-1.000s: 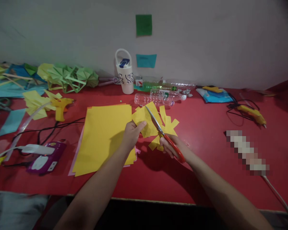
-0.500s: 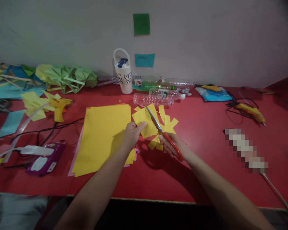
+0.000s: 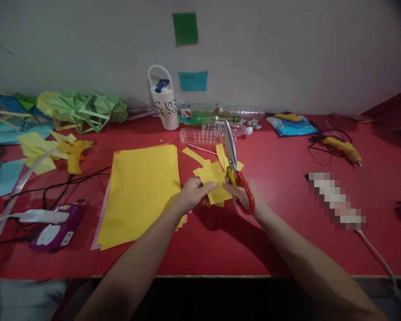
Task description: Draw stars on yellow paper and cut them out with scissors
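A small square of yellow paper [image 3: 216, 182] is pinched by my left hand [image 3: 193, 194], its thumb lying on top. On the square's other side, the fingertips of my right hand [image 3: 241, 192] touch its edge. That same right hand holds red-handled scissors [image 3: 231, 145], their blades together and pointing up, away from me. Beneath and behind the square, cut yellow strips [image 3: 193, 155] lie on the red table [image 3: 280, 249]. A pink-and-white striped stick [image 3: 202, 150] rests just beyond them.
Left of my hands lies a stack of yellow sheets [image 3: 142, 191]. Further left are a yellow glue gun [image 3: 75, 156], cables and a purple power strip [image 3: 58, 227]. Clear plastic bottles [image 3: 194, 135] and a white tumbler [image 3: 167, 109] stand or lie behind. Another glue gun [image 3: 342, 149] is at right.
The scissors have swung upright, off the paper they lay across. My right fingertips have come to the paper, and the square is lower and nearer me. The view has shifted slightly right.
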{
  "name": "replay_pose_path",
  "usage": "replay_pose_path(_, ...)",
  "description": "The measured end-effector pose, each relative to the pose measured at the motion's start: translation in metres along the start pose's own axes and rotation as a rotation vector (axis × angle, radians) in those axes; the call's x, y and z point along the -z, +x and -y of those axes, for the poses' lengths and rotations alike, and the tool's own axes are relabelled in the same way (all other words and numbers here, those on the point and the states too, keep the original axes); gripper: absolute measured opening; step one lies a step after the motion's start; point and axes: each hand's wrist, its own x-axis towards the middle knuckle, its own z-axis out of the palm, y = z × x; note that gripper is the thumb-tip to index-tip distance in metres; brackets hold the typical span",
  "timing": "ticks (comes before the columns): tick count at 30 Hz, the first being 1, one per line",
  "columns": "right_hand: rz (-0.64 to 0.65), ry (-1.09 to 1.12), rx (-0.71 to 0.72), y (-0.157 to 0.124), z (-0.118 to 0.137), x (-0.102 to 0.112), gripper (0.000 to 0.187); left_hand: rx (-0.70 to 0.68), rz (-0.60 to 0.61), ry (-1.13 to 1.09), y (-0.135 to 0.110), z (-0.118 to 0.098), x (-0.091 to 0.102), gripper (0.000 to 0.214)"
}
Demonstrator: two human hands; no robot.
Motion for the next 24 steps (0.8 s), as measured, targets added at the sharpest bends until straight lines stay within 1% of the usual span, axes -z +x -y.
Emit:
replay_pose_path(3,-0.051,-0.013,0.009,0.001,0.000,0.003,0.035,0.050,0.125,-0.015,0.001,-0.001,-0.001,0.031)
replay_pose_path(7,-0.059,-0.014,0.033,0.004,0.001,0.005,0.040,0.070,0.158,-0.025,0.002,-0.004,0.000,0.035)
replay_pose_path(9,-0.044,-0.017,0.049,0.005,0.001,0.006,0.044,0.066,0.145,-0.028,0.003,-0.006,0.001,0.038)
replay_pose_path(11,-0.002,-0.033,0.072,0.006,0.002,0.010,0.048,0.044,0.087,-0.043,0.004,-0.007,0.003,0.041)
replay_pose_path(13,0.067,-0.087,0.086,0.007,0.004,0.015,0.052,0.003,-0.024,-0.079,0.007,-0.008,0.008,0.043)
replay_pose_path(15,0.137,-0.234,0.066,0.007,0.006,0.021,0.053,-0.049,-0.150,-0.125,0.011,-0.009,0.015,0.046)
replay_pose_path(17,0.167,-0.395,0.094,0.007,0.008,0.025,0.057,-0.102,-0.272,-0.180,0.014,-0.010,0.021,0.046)
replay_pose_path(20,0.206,-0.536,0.095,0.008,0.007,0.027,0.060,-0.163,-0.430,-0.303,0.018,-0.011,0.027,0.038)
replay_pose_path(22,0.239,-0.571,0.088,0.008,0.006,0.026,0.061,-0.175,-0.480,-0.379,0.019,-0.012,0.027,0.035)
replay_pose_path(24,0.258,-0.598,0.094,0.007,0.006,0.025,0.063,-0.175,-0.480,-0.416,0.018,-0.013,0.026,0.034)
